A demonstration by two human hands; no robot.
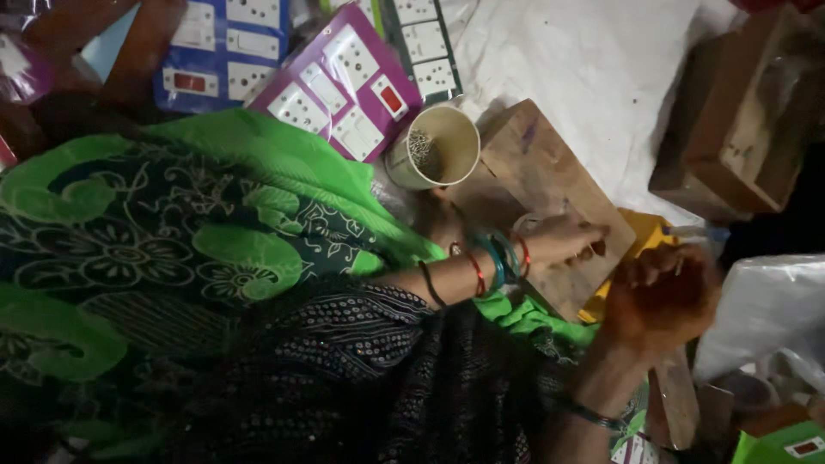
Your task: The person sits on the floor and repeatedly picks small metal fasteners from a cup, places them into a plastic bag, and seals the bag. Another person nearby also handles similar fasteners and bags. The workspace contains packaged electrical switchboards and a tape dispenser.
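Note:
My left hand (563, 241), with several coloured bangles on its wrist, rests on a worn wooden block (533, 176). Its fingertips are pinched on a small dark part against the block's near edge. My right hand (662, 296) hovers just beside it, curled into a fist around what looks like a tool. A pale blue and white tip (698, 232) sticks out past the knuckles. A paper cup (434, 148) holding small metal screws stands against the block's far corner. Dim light hides what the part is.
Purple (344, 82) and blue (222, 51) switch boards lie beyond my green patterned clothing (172, 249). A white cloth (593, 60) covers the floor. A wooden box (748, 112), a yellow sheet (646, 228), a plastic bag (765, 309) and a green box (786, 442) sit around the block.

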